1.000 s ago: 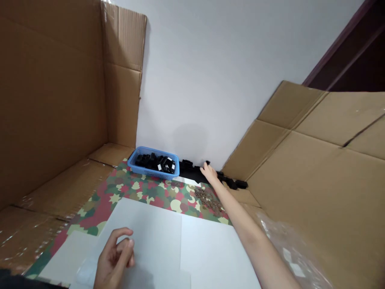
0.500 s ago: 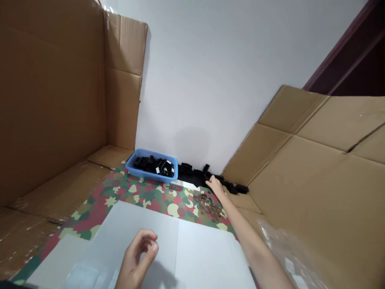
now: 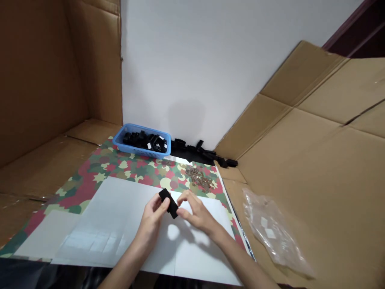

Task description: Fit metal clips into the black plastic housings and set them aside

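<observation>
A small black rectangular block, its exact kind unclear, is held above the white sheets. My left hand grips its upper left part, thumb on the near face and fingers behind. Close to the block's right end is my right hand, its thumb and curved fingers apart. The thumb tip is at the block's edge; whether it touches I cannot tell. Under both hands lie white sheets on a camouflage-patterned cover.
A blue basket of black pieces stands at the back left. Beside it, more black pieces line the wall. Small brownish bits lie in a scattered pile. A clear plastic bag lies right, by cardboard walls.
My right hand has come back from the black pieces by the wall to the front. The black block is now in my left hand, which was empty before. The view has shifted.
</observation>
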`<state>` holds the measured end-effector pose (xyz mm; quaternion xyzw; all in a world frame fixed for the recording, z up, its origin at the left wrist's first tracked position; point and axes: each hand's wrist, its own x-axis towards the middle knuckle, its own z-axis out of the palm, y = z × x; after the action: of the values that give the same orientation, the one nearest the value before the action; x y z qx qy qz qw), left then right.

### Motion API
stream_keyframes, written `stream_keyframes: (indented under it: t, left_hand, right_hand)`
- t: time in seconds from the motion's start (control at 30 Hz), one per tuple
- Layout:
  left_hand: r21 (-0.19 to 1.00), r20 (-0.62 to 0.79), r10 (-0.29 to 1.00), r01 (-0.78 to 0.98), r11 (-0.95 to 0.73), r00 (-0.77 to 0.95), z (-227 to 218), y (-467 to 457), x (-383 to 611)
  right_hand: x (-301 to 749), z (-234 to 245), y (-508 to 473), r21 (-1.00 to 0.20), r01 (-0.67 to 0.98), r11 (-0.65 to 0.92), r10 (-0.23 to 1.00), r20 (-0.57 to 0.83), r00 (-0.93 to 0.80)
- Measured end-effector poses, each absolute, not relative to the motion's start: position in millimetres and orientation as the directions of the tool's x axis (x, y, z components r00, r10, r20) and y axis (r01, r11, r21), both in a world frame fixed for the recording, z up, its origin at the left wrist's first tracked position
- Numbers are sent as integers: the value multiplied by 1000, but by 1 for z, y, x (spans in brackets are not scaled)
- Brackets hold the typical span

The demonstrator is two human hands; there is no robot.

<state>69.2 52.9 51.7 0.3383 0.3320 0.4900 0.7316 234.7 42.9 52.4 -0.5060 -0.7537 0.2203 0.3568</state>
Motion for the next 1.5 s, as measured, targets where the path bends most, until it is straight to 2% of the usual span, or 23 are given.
stream_keyframes:
  t: [0.07,0.1,0.2,0.27,0.43,0.57,0.67,0.73,0.77,0.8,0.83,0.9,0.93,0.97,1.0,1.07,1.17,1.23,1.3,1.37,1.43,1.5]
  left_hand:
    - [652,-289,885,-602,461,366,54,51,64]
    - [555,-351,847,-640,532,399,55,51,60]
    - [292,-447,746,-708,643,493,58,51,52]
    - [176,-478,707,-732,658,521,59,50,49]
    - [35,-510,674,-770,637,535,62,47,40]
    - [-66,-417,633,-717,694,652,63,44,34]
    - [-77,-323,626,-679,730,710,64,41,33]
    - [-29,-294,631,-666,745,718,65,39,32]
    - [35,-294,644,-665,746,707,65,38,32]
    - [145,-297,675,-667,731,675,66,38,32]
    - [308,-289,732,-664,682,618,67,37,31]
    - [721,-184,889,-557,412,418,68,37,29]
    - [885,-71,951,-420,199,300,68,37,28]
    - [970,68,977,-243,-17,202,68,37,27]
    - [978,204,969,-64,-197,140,68,36,25]
    - [889,396,911,201,-411,111,68,35,23]
    - [773,511,845,347,-532,157,69,31,21]
    - [754,524,835,366,-546,168,71,29,20]
    - [788,488,855,335,-517,173,72,29,19]
    - [882,371,910,235,-408,187,73,30,19]
    - [977,191,952,44,-207,239,72,33,19]
    - [984,11,954,-175,43,300,70,35,20]
  right_hand:
    - [259,54,52,-598,765,240,967,217,-134]
    - [275,54,59,-465,881,87,991,131,-30]
    - [322,48,80,-312,941,-129,988,38,149]
    - [344,42,89,-228,947,-225,974,-30,224]
    - [355,28,98,-43,947,-318,935,-182,306]
    - [350,25,100,23,956,-291,932,-218,289]
    - [350,24,102,50,961,-273,936,-219,277]
    - [351,24,103,61,961,-269,936,-219,276]
    - [352,24,103,64,960,-271,935,-219,278]
    - [354,24,103,67,959,-274,934,-219,282]
    - [355,24,102,68,958,-277,933,-220,286]
    - [357,23,101,69,958,-277,932,-225,285]
    - [357,21,100,70,959,-274,931,-229,283]
    - [358,20,100,73,960,-271,931,-232,281]
    - [358,18,101,76,960,-270,931,-233,280]
    - [359,13,103,83,957,-277,929,-232,289]
    - [359,8,106,77,950,-301,924,-224,311]
    - [359,6,107,54,947,-316,923,-213,320]
    - [358,6,106,12,945,-326,925,-201,322]
    - [357,8,105,-50,940,-338,929,-182,324]
    - [356,13,102,-139,926,-350,932,-155,329]
    - [355,22,99,-256,898,-358,934,-123,337]
